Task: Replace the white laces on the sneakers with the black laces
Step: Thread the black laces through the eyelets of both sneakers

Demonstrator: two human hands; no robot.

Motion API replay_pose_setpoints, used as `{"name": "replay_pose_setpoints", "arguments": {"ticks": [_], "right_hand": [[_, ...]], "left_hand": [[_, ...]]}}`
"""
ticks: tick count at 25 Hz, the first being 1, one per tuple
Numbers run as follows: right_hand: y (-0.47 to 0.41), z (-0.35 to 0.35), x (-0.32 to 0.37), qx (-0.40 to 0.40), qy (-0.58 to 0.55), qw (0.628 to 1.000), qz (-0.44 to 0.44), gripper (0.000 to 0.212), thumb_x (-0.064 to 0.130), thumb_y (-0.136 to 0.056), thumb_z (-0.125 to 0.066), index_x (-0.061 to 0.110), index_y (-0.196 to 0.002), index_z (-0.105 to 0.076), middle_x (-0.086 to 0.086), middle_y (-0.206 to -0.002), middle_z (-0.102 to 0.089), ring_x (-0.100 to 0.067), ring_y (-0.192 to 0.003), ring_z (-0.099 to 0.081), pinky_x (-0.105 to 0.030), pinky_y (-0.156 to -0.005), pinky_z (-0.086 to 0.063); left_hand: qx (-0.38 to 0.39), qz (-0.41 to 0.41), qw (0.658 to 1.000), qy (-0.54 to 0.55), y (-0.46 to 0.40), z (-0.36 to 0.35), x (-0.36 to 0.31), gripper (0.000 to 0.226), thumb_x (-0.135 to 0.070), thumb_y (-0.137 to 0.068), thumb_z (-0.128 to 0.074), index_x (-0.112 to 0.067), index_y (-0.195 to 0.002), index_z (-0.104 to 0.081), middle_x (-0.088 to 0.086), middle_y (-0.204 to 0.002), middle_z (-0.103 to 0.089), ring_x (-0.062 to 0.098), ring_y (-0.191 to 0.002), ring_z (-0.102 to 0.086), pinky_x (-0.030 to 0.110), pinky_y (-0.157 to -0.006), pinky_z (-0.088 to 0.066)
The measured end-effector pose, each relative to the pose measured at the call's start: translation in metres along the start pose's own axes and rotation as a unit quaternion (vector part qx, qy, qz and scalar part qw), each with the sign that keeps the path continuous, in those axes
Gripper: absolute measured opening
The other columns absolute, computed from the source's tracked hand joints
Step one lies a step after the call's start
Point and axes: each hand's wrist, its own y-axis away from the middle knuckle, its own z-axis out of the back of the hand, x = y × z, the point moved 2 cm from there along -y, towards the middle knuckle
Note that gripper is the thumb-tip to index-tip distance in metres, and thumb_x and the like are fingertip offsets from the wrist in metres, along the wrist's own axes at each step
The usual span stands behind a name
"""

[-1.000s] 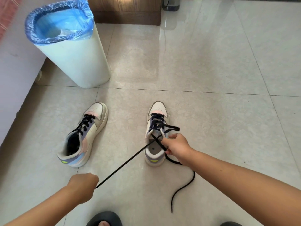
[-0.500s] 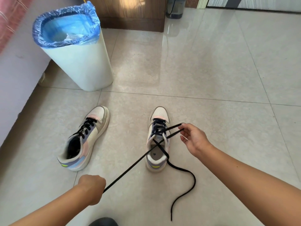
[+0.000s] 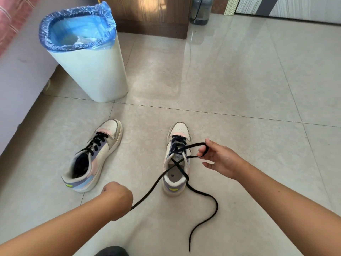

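Note:
Two pale sneakers stand on the tiled floor, toes pointing away from me. The left sneaker (image 3: 94, 156) is fully laced in black. The right sneaker (image 3: 177, 159) carries a black lace (image 3: 147, 191) through its eyelets, with both ends loose. My left hand (image 3: 116, 198) grips one end, drawn taut down and to the left. My right hand (image 3: 219, 157), just right of the shoe, pinches a loop of the lace beside the top eyelets. The other end trails in a curve on the floor (image 3: 206, 218) in front of the heel.
A white bin (image 3: 92, 71) with a blue liner stands behind the left sneaker. A pale wall or bed side runs along the left. A wooden cabinet (image 3: 151, 17) and a water bottle (image 3: 200, 12) stand at the back. A dark slipper toe (image 3: 112, 252) shows at the bottom edge.
My right hand left the shoe's opening, moved right and up, and now holds a lace loop out beside the shoe. My left hand kept its taut hold and rose slightly.

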Motion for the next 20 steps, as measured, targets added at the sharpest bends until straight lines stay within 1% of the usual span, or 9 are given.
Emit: {"name": "replay_pose_setpoints", "arguments": {"ticks": [4, 7, 9, 10, 12, 14, 15, 17, 20], "right_hand": [[-0.004, -0.004, 0.0, 0.002, -0.082, 0.996, -0.022, 0.056, 0.043, -0.096, -0.043, 0.02, -0.045, -0.045, 0.0, -0.062, -0.056, -0.013, -0.069, -0.053, -0.033, -0.079, -0.041], [-0.006, -0.008, 0.0, -0.032, -0.06, 0.997, -0.024, 0.047, 0.038, -0.096, -0.044, 0.02, -0.053, -0.048, 0.001, -0.061, -0.054, -0.013, -0.066, -0.051, -0.032, -0.075, -0.041], [-0.006, -0.003, 0.001, -0.072, -0.06, 0.995, -0.017, 0.037, 0.035, -0.096, -0.046, 0.02, -0.064, -0.055, 0.002, -0.067, -0.057, -0.012, -0.07, -0.052, -0.03, -0.072, -0.042], [-0.006, 0.001, 0.0, -0.094, -0.059, 0.994, -0.012, 0.032, 0.034, -0.096, -0.046, 0.02, -0.07, -0.059, 0.002, -0.072, -0.059, -0.012, -0.073, -0.053, -0.029, -0.071, -0.042], [-0.003, 0.006, -0.006, -0.15, 0.005, 0.989, 0.0, 0.019, 0.029, -0.096, -0.047, 0.016, -0.091, -0.06, -0.003, -0.086, -0.059, -0.014, -0.079, -0.054, -0.03, -0.07, -0.045], [0.003, 0.004, -0.023, -0.212, 0.193, 0.958, 0.016, 0.018, 0.021, -0.093, -0.048, 0.015, -0.11, -0.047, -0.003, -0.089, -0.055, -0.015, -0.075, -0.053, -0.027, -0.066, -0.044], [0.006, -0.004, -0.033, -0.211, 0.264, 0.94, 0.035, 0.023, 0.019, -0.091, -0.049, 0.016, -0.112, -0.041, -0.001, -0.085, -0.053, -0.013, -0.071, -0.051, -0.025, -0.061, -0.041], [0.011, -0.024, -0.049, -0.162, 0.268, 0.947, 0.064, 0.028, 0.018, -0.088, -0.054, 0.016, -0.109, -0.037, 0.003, -0.076, -0.047, -0.01, -0.062, -0.046, -0.021, -0.054, -0.037], [0.006, -0.045, -0.054, -0.126, 0.247, 0.955, 0.105, 0.03, 0.018, -0.086, -0.06, 0.016, -0.097, -0.033, 0.005, -0.07, -0.043, -0.008, -0.057, -0.038, -0.014, -0.049, -0.035]], "left_hand": [[0.071, 0.03, 0.997, 0.019, -0.008, -0.02, -0.001, 0.042, -0.012, -0.089, -0.055, -0.013, -0.131, -0.05, 0.001, -0.132, -0.052, 0.023, -0.112, -0.057, 0.028, -0.081, -0.042], [0.086, 0.059, 0.994, 0.038, -0.007, -0.021, 0.008, 0.042, -0.012, -0.09, -0.052, -0.014, -0.132, -0.05, -0.002, -0.115, -0.052, 0.023, -0.089, -0.051, 0.026, -0.069, -0.04], [0.089, 0.078, 0.992, 0.05, -0.002, -0.013, 0.015, 0.042, -0.018, -0.09, -0.055, -0.014, -0.131, -0.051, -0.002, -0.112, -0.053, 0.023, -0.087, -0.05, 0.027, -0.068, -0.041], [0.049, 0.077, 0.993, 0.075, 0.0, -0.004, 0.015, 0.039, -0.022, -0.09, -0.056, -0.013, -0.128, -0.052, -0.002, -0.117, -0.056, 0.025, -0.091, -0.055, 0.028, -0.071, -0.042], [-0.158, 0.057, 0.967, 0.194, 0.005, 0.025, 0.01, 0.027, -0.03, -0.094, -0.049, -0.014, -0.115, -0.055, 0.001, -0.117, -0.059, 0.026, -0.102, -0.06, 0.029, -0.071, -0.041], [-0.393, 0.035, 0.864, 0.311, 0.015, 0.063, 0.001, 0.027, -0.034, -0.098, -0.038, -0.016, -0.109, -0.054, 0.002, -0.109, -0.056, 0.024, -0.102, -0.057, 0.031, -0.066, -0.038], [-0.467, 0.023, 0.819, 0.332, 0.017, 0.08, -0.006, 0.028, -0.035, -0.099, -0.036, -0.017, -0.109, -0.055, 0.002, -0.107, -0.054, 0.022, -0.101, -0.055, 0.031, -0.065, -0.038], [-0.492, 0.002, 0.799, 0.347, 0.008, 0.106, -0.02, 0.029, -0.034, -0.099, -0.037, -0.016, -0.111, -0.055, 0.002, -0.111, -0.05, 0.02, -0.105, -0.051, 0.031, -0.066, -0.039], [-0.425, 0.004, 0.836, 0.347, -0.013, 0.12, -0.029, 0.03, -0.033, -0.098, -0.04, -0.01, -0.111, -0.054, 0.006, -0.119, -0.044, 0.022, -0.115, -0.043, 0.033, -0.07, -0.038]]}}
